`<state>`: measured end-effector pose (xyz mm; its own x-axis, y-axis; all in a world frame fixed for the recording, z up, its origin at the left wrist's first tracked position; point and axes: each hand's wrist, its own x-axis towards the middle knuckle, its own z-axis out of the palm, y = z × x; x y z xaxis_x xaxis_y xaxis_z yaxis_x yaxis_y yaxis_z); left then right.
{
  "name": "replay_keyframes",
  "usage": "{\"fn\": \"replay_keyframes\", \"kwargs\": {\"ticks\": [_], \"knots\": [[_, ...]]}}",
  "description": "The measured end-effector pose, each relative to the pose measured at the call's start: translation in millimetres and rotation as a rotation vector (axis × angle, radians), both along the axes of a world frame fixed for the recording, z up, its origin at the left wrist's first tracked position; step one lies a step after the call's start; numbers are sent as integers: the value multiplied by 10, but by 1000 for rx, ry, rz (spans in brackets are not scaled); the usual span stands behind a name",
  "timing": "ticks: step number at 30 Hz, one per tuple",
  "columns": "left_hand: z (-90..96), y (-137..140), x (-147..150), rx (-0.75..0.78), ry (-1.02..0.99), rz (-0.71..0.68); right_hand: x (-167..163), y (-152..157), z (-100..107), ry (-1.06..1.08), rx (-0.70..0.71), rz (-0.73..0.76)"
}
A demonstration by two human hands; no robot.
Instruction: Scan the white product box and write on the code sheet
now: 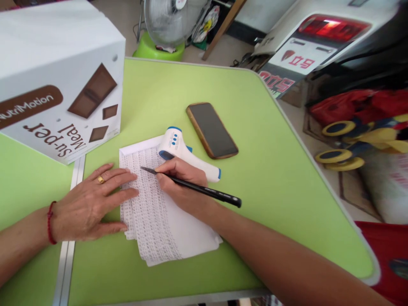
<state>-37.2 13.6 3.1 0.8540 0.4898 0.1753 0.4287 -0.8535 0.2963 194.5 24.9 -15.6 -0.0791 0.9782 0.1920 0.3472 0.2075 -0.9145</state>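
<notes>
Black slim pen (197, 189) in right hand (181, 182), lined paper (153, 212)

A small shop — stacked toys (357, 140), boxed goods (57, 80), a floor fan (168, 25) by the green table (270, 178).

Black pen (197, 188) tilted on written paper (153, 212).
</notes>
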Motion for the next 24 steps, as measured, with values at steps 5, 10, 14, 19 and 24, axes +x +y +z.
{"fn": "replay_keyframes", "kwargs": {"ticks": [5, 10, 14, 19, 24], "knots": [[-1, -3, 4, -4, -2, -3, 8, 1, 6, -45, 39, 58], [-3, -3, 6, -10, -9, 7, 22, -3, 10, -86, 56, 58], [-2, -2, 0, -17, -9, 6, 20, -4, 17, -82, 33, 59], [2, 7, 0, -32, -18, 8, 7, -5, 20, -41, -5, 12], [7, 7, 0, -41, -27, 9, 4, 0, 35, -49, 20, 40]]}}
